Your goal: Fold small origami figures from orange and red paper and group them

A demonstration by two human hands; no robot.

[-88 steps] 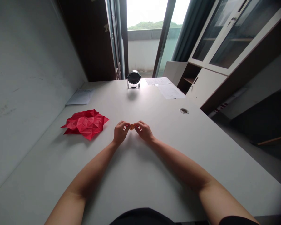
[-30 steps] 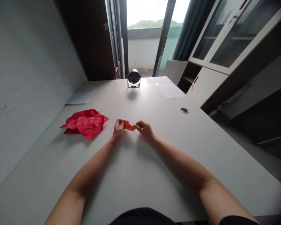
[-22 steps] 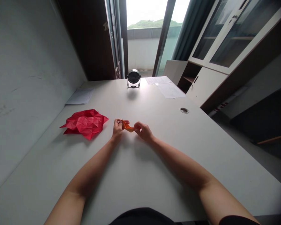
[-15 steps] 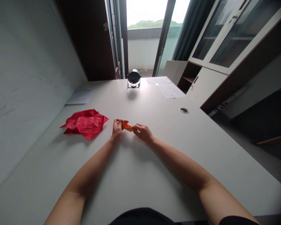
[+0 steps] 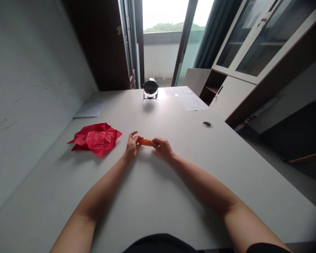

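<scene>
Currently, left hand and right hand fingers pinch orange folded paper between them.

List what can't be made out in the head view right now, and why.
- Both ends of the orange paper: head view, covered by the fingers of the left hand and right hand.
- Underside of the red creased paper: head view, hidden by its own upper folds.
- Print on the right-hand white sheets: head view, too small and faint.
</scene>
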